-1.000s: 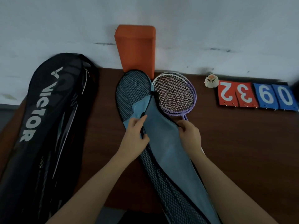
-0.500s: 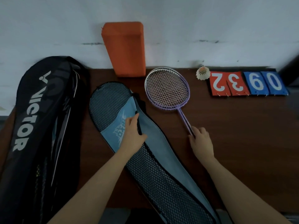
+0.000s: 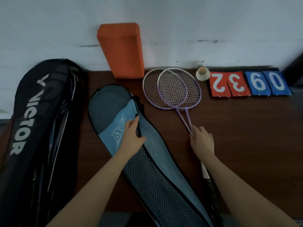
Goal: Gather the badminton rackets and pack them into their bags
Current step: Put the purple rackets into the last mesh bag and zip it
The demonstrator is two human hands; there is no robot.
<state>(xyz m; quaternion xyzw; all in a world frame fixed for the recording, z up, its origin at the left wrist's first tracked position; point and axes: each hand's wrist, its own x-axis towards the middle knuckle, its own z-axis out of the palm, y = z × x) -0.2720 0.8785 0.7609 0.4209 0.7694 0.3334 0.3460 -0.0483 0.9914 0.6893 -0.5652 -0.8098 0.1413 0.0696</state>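
Two purple rackets (image 3: 172, 89) lie on the brown table, heads overlapping near the wall, shafts crossing toward me. My right hand (image 3: 202, 141) grips both shafts where they meet; the handles run under my forearm. A blue and black mesh racket bag (image 3: 157, 174) lies diagonally at centre with its opening edge lifted. My left hand (image 3: 132, 136) pinches that black zipper edge, holding the flap up. A large black Victor bag (image 3: 32, 128) lies at the left.
An orange foam block (image 3: 121, 49) leans against the white wall behind the bag. A white shuttlecock (image 3: 203, 73) sits beside red and blue score cards (image 3: 249, 83) at the back right. The table's front edge runs just below my forearms.
The rackets came out from beside the bag's opening and slid right; their heads now fan apart as two. The mesh bag shifted left. My right hand moved onto the shafts.
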